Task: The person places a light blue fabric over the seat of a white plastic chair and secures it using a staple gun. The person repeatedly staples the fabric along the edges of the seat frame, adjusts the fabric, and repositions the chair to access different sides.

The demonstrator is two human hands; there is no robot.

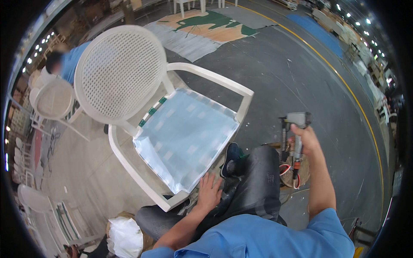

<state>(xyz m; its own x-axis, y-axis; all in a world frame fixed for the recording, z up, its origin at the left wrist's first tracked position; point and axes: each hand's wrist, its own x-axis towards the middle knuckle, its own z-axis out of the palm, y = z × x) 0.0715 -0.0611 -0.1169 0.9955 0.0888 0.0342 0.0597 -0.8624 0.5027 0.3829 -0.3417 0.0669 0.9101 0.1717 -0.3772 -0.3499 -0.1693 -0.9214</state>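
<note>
A white armchair [180,66] with a round woven-cane back [122,71] stands before my knees. Thin pale-blue sheeting [185,135] covers its seat, with lighter squares showing through. Bits of green webbing [151,112] peek out at the seat's rear edge. My left hand [209,192] lies at the front edge of the seat, fingers spread and holding nothing. Off to the right, my right hand [307,139] grips a grey air staple gun [297,119], raised well apart from the chair. An orange hose fitting [296,165] hangs below its handle.
A round wooden stool top [303,173] is beneath the staple gun. White plastic bag [124,236] at lower left. Another person in blue [74,60] is behind the chair, near another white chair [55,98]. Flattened sheets [206,32] cover the far floor; a yellow line [344,84] curves along the right.
</note>
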